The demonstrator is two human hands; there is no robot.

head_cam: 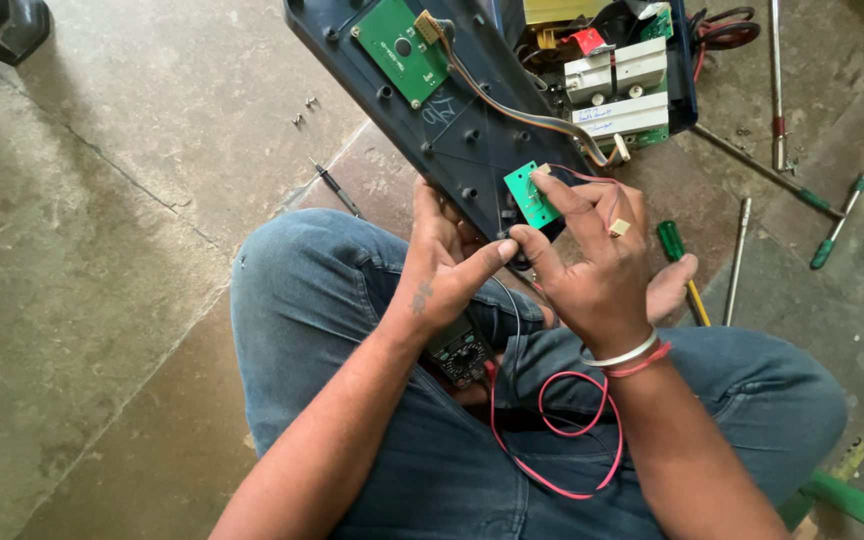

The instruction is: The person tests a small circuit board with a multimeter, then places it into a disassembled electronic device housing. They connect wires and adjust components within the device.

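Left hand [442, 280] grips the dark panel [472, 130]; right hand [592, 260] grip pinches its small green board [530, 195].

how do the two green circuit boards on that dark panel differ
The upper green board is larger than the lower green board. The upper green board sits untouched near the top of the dark panel, while the right hand has fingertips on the lower green board. The upper green board carries a round dark part and a tan connector; the lower green board looks barer. Both are green and sit on the same panel.
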